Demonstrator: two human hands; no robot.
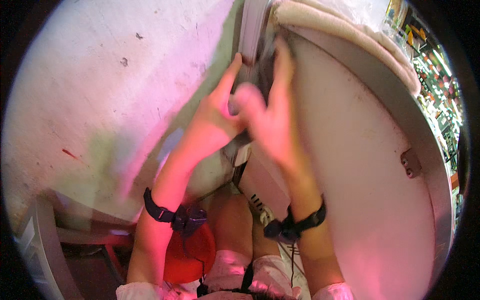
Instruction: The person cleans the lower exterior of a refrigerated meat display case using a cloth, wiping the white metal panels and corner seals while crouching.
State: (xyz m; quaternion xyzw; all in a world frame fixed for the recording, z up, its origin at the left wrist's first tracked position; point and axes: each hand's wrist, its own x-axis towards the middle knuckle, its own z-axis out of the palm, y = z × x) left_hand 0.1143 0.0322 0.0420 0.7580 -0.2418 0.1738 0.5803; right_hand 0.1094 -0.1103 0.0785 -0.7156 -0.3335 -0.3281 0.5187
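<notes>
My left hand (212, 116) reaches forward beside the wall, its index finger stretched up to the lower end of a pale ridged strip (252, 33). Close on its right, my right hand (275, 116) points the same way and is blurred by motion. The two thumbs overlap or nearly touch in the middle. Behind and between the hands is a dark, smeared shape (264, 77); what it is, and whether either hand holds it, cannot be made out. Each wrist wears a black strap with a small device, the left one (176, 215) and the right one (296, 225).
A scuffed pale wall (123, 97) rises on the left. On the right lies a broad pale panel (360, 150) with a raised rim and a metal bracket (410, 163). Folded beige cloth (348, 28) drapes over the rim. A red round object (191, 255) is by my legs.
</notes>
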